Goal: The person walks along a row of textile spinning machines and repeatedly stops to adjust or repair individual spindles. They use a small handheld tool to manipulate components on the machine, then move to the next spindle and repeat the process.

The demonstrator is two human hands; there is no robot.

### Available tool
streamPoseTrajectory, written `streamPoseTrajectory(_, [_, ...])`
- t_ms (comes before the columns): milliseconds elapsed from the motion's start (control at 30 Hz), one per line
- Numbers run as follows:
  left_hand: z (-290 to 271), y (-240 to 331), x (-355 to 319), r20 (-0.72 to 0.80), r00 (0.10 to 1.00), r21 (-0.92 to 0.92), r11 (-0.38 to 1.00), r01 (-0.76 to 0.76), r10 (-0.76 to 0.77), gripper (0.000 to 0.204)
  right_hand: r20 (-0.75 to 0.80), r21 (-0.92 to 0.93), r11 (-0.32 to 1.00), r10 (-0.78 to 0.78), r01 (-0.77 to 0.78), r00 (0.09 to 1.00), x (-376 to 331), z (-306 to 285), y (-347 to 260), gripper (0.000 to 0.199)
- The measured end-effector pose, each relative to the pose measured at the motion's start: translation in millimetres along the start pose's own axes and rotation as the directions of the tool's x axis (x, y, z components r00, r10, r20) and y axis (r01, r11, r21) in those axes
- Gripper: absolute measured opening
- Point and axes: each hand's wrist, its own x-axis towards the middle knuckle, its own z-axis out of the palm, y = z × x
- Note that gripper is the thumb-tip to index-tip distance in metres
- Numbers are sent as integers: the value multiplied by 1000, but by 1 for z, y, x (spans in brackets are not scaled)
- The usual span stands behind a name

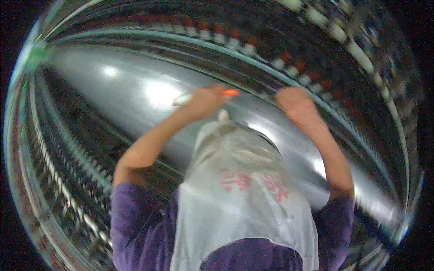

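My left hand (208,100) is closed around a slim yarn bobbin. Its white wound end (181,99) shows on the left of the fist and its orange tip (231,92) on the right. To the right, my right hand (296,103) reaches to the edge of the machine, next to a long pale green rail (253,59). Its fingers are curled and blurred; whatever they pinch is hidden or too small to make out. Another white rounded end (223,115) sticks up at the top of my white apron (244,189), just below the left hand.
A row of white and red bobbins (219,36) stands along the machine ahead. Larger white rolls (359,56) line up farther back. Below my hands lies a shiny metal floor strip (122,90). Another row of machine parts (68,194) runs along the left.
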Motion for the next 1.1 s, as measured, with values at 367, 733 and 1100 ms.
streamPoseTrajectory(367, [59,-192,-75,-64,773,-622,631,463,-631,41,35,-40,812,583,-582,812,-136,134,39,16])
streamPoseTrajectory(733, [-6,-280,-133,289,729,-751,325,575,-621,33,163,65,733,662,-677,732,8,187,59,42])
streamPoseTrajectory(1100, [-6,-346,-2,64,787,-849,381,366,-613,34,298,-53,804,579,-592,759,11,229,97,47])
